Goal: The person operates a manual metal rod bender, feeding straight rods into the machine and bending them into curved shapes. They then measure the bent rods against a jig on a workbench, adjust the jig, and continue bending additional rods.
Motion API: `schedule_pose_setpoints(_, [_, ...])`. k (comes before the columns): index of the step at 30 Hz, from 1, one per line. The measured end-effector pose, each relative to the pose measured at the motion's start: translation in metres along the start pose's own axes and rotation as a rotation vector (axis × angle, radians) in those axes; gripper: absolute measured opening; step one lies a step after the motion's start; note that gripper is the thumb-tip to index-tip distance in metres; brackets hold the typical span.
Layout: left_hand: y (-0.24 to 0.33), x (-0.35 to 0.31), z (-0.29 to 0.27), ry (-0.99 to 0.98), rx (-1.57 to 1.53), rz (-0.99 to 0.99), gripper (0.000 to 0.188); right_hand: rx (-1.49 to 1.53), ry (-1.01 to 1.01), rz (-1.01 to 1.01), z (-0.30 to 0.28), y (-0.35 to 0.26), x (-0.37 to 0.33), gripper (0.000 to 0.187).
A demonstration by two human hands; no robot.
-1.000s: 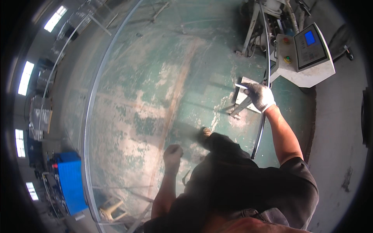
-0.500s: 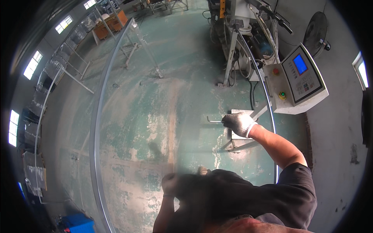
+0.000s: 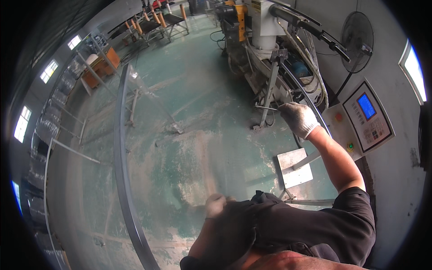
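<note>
My right hand (image 3: pixel 299 119), in a white knitted glove, is stretched forward and closed around an L-shaped hex key (image 3: pixel 266 107). The key's bent end points left, away from the fingers. Beneath and beside this hand runs a long thin metal bar (image 3: pixel 294 80), resting at its far end on a stand (image 3: pixel 271 85). My left hand (image 3: pixel 215 205), pale and smeared by motion, hangs low in front of my dark shirt. Its fingers cannot be made out, nor whether it holds anything.
A control box (image 3: pixel 368 118) with a blue screen stands right of my forearm. Beyond it are a floor fan (image 3: pixel 357 42) and a large machine (image 3: pixel 263 31). Along the left runs another long metal bar (image 3: pixel 121 166). A pale square plate (image 3: pixel 294 168) lies low below my right arm.
My right hand has moved forward with the hex key in it. The view has shifted forward, bringing more of the machine and far racks into sight. My left hand has risen slightly.
</note>
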State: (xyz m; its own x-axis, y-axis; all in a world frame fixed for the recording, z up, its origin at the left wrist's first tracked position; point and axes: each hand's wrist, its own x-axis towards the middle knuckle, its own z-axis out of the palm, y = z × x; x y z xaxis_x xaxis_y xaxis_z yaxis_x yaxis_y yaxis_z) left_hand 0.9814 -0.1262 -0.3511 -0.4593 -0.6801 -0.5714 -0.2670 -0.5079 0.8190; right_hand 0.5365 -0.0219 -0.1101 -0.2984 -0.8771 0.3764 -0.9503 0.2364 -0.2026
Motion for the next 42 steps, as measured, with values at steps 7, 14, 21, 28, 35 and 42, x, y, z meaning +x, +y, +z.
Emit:
schedule_pose_setpoints(7, [0.070,0.225,-0.051,0.037,0.368,0.202,0.021,-0.037,0.223,0.262,-0.028,0.074,0.126,0.018])
schedule_pose_setpoints(14, [0.195,0.378,0.021,-0.044,0.358,0.012,0.032,-0.244,0.511,0.367,0.000,0.211,0.284,0.019])
schedule_pose_setpoints(21, [0.335,0.483,0.101,-0.215,0.795,0.420,0.029,-0.261,0.518,0.540,-0.015,0.339,0.480,0.025])
schedule_pose_setpoints(28, [0.386,0.686,0.088,-0.113,0.572,0.169,0.028,-0.512,0.656,0.673,-0.031,0.459,0.655,0.028])
schedule_pose_setpoints(35, [0.510,0.857,0.106,-0.197,0.480,0.206,0.027,-0.567,0.564,0.916,-0.038,0.551,0.778,0.030])
schedule_pose_setpoints(42, [0.643,0.997,0.122,-0.205,0.551,0.337,0.028,-0.472,0.442,1.034,-0.034,0.657,0.880,0.032])
